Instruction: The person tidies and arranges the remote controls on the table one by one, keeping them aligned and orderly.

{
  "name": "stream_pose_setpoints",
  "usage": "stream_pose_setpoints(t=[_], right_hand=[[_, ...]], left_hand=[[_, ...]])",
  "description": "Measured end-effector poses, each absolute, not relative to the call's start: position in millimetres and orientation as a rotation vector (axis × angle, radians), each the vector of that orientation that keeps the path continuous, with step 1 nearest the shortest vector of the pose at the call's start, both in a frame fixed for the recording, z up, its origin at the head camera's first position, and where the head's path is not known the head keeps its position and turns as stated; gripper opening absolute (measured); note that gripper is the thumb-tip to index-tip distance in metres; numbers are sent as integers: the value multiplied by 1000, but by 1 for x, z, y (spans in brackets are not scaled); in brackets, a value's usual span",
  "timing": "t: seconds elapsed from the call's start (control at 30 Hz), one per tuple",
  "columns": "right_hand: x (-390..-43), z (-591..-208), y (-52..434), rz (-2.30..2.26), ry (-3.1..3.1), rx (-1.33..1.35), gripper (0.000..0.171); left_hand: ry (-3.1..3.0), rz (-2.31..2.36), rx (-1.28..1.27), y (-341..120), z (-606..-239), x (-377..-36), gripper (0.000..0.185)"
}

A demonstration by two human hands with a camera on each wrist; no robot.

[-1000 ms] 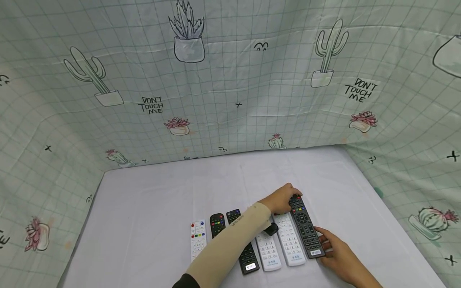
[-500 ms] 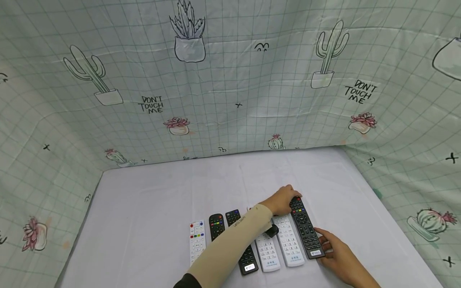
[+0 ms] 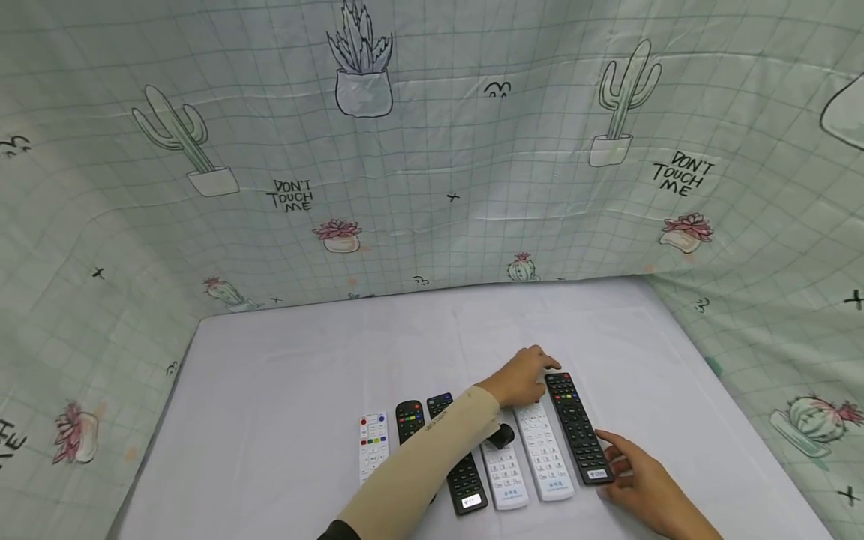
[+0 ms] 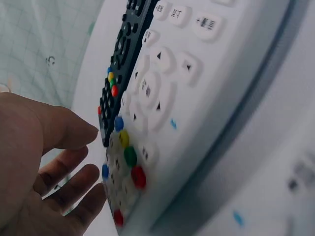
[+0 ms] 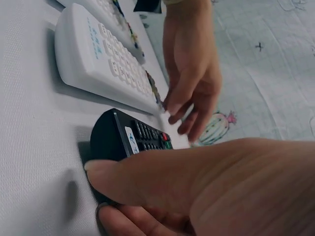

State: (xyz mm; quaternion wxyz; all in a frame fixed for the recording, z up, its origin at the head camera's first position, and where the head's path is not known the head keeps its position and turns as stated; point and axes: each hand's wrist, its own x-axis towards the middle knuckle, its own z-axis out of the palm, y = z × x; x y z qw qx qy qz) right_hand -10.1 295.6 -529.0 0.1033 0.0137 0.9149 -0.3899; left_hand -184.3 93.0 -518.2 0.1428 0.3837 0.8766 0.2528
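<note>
A black remote control (image 3: 577,427) lies at the right end of a row of remotes, buttons up. My right hand (image 3: 641,480) is at its near right corner; in the right wrist view the thumb (image 5: 133,179) lies across the near end and the fingers (image 5: 130,221) curl in below it, gripping the corner. My left hand (image 3: 523,376) hovers by the far end, over the top of a white remote (image 3: 544,454). Its thumb (image 4: 74,129) and fingers are loosely spread with nothing between them, a small gap from the black remote's far end.
Left of these lie another white remote (image 3: 505,476), a black one (image 3: 467,486), a second black one (image 3: 409,418) and a small white one (image 3: 373,442). The left sleeve (image 3: 425,465) crosses over several. A cactus-print curtain (image 3: 445,150) stands behind the white table (image 3: 283,405).
My left hand has let go of the black remote's far end and drawn slightly left. The remote's far end now shows uncovered. My right hand keeps its place.
</note>
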Motion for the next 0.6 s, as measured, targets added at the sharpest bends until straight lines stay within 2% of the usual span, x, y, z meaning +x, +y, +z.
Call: stream_pose_setpoints(t=[0.3, 0.6], right_hand=[[-12, -523, 306, -1109, 2740, -13, 91], [-17, -513, 310, -1014, 2807, 11, 73]], left_hand=[[2558, 876, 1018, 51, -511, -184, 41], [2574, 1040, 890, -1, -505, -182, 39]])
